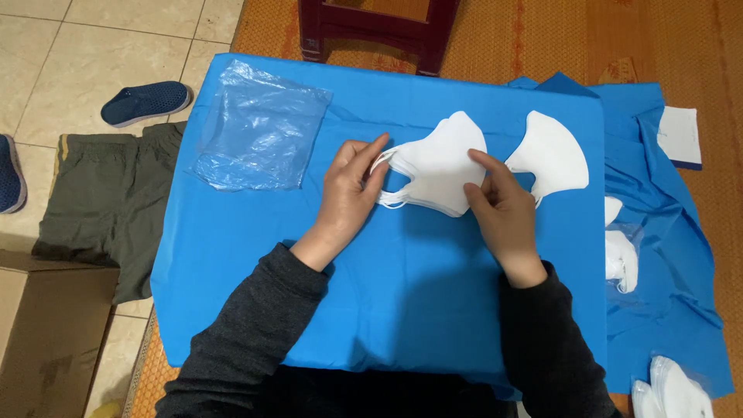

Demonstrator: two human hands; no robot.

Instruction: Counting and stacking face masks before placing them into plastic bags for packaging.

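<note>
Looking down from the head camera, the view is showing a blue cloth-covered surface [387,294] with both hands working near its far edge. The left hand [350,193] is pinching the ear loops on the left side of a stack of white masks [437,166], fingers curled around the thin bands. The right hand [499,209] is grasping the same stack from its right side, thumb and fingertips pressing on the top mask. The stack is lying flat on the cloth, a little right of the middle and close to the far edge.

Just beside it, toward the far right corner, a single white mask [553,155] is resting apart from the hands. Toward the far left corner a clear plastic bag [259,128] is lying flat and crumpled; whether anything is inside it cannot be told, though it is looking flat.

Off the right edge, loose blue fabric [665,255] is spreading over the woven mat, and a clear bag holding white masks [621,259] is sitting on it. At the near right corner another clear bag of white masks [673,391] is showing partly.

Off the left edge, an olive garment [108,201] is lying on the tiles, a cardboard box [46,333] is standing at the lower left with its contents out of sight, and a dark blue shoe [145,102] is lying beyond
</note>
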